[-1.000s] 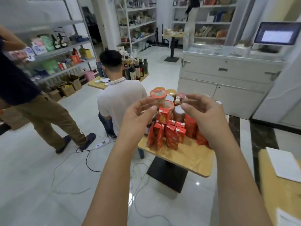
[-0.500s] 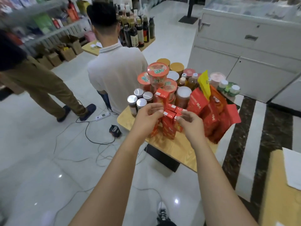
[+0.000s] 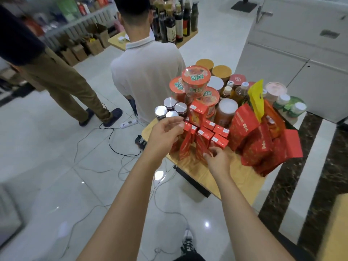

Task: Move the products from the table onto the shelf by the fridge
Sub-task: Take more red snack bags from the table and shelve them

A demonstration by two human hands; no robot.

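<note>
Both bare hands are reaching over the near edge of the wooden bench (image 3: 243,178), which is carrying the products. The left hand (image 3: 165,136) is hovering with its fingers (image 3: 174,126) curled loosely inward, thumb and forefinger parted, nothing pinched between them; the fingertips are sitting just beside the top of the cluster of small red boxes (image 3: 204,135), and whether they are touching the nearest box cannot be told. Just beyond these fingers the four silver-lidded jars (image 3: 170,110) are standing close together. The right hand (image 3: 218,160) is lower, its fingers (image 3: 207,156) spread partly open and pressing against the front face of a red box at the near side of the cluster; no closed grasp is showing, so the hand is touching rather than holding. Beyond the boxes, away from both sets of fingers, red noodle cups (image 3: 195,81) are stacked, with a large white-lidded jar (image 3: 226,112) beside them. To the right of the right fingers, red pouches (image 3: 258,146) are leaning together, a yellow packet (image 3: 256,100) sticking up behind them. A person in a white shirt (image 3: 146,76) is sitting past the bench, back turned.
</note>
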